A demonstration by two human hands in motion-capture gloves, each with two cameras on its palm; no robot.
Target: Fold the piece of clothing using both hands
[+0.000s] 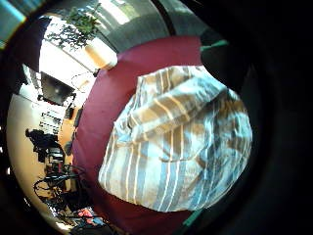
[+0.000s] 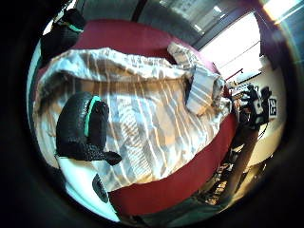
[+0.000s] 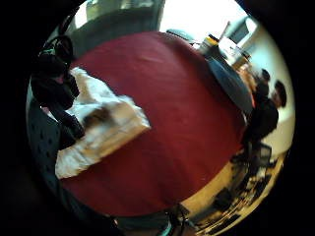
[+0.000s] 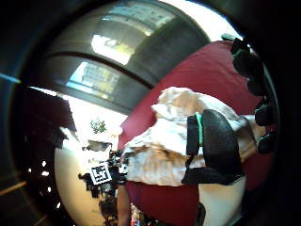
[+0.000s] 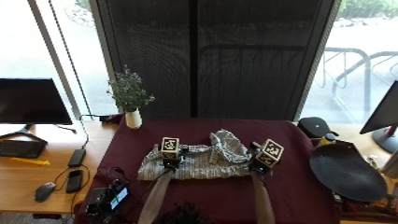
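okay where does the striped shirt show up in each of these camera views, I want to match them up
Outside view: striped shirt on the dark red tablecloth, between both hands.
Left little finger view: fills the centre.
Left thumb view: spread across the middle, under a gloved thumb.
Right little finger view: bunched at one side.
Right thumb view: centre.
Shared landmark: the tablecloth.

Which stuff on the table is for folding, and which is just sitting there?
For folding:
striped shirt
left hand
right hand

Just sitting there:
white vase of flowers
black round tray
monitor
mouse
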